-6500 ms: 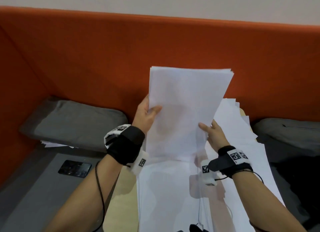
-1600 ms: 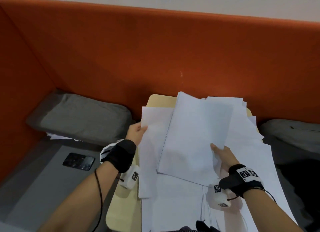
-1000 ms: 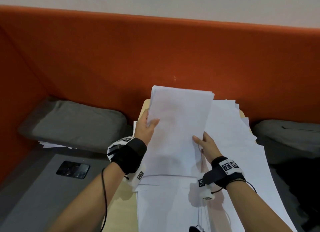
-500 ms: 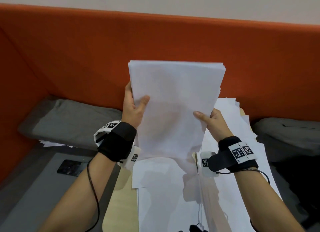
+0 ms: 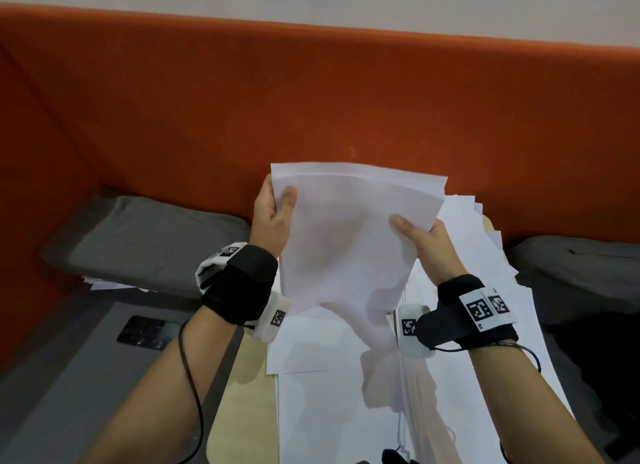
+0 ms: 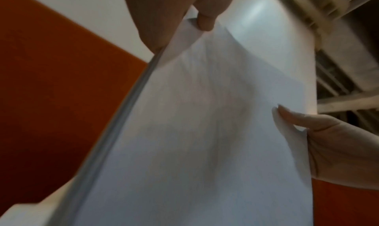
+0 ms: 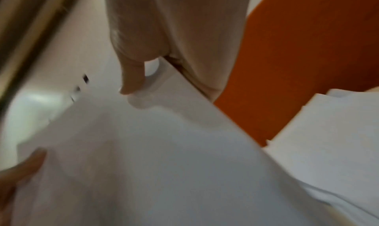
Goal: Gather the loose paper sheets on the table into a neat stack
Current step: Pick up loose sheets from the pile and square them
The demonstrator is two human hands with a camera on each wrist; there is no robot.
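Here the person holds a thin sheaf of plain white paper sheets (image 5: 346, 242) upright above the pale wooden table (image 5: 242, 394), its long axis running roughly vertical, the top edge tipped away toward the orange fabric-covered partition (image 5: 311, 100). The left hand (image 5: 272, 217) clasps the sheaf's upper left edge, thumb pressed on the near face and fingers behind; the right hand (image 5: 427, 242) pinches the right edge lower down, thumb likewise on the near face. The sheaf is smooth and matte, bowed across its width, and its bottom edge sags unevenly into a wavy droop. In the left wrist view the sheaf's (image 6: 205, 132) side edge shows as a grey layered band of several sheets, too blurred to count. Beneath the sheaf, more loose white sheets (image 5: 467, 255) lie fanned and overlapping across the table, their corners staggered at the far right; their number cannot be told. Two black fabric wrist straps are worn, one per wrist, each carrying white tags with black square-patterned markers. Two grey soft cushions lie against the partition, one at the left (image 5: 149, 242) and one at the right (image 5: 571, 266). A single dark, glossy rectangular phone (image 5: 145, 332) lies flat on the grey seat surface (image 5: 86, 377) left of the table.
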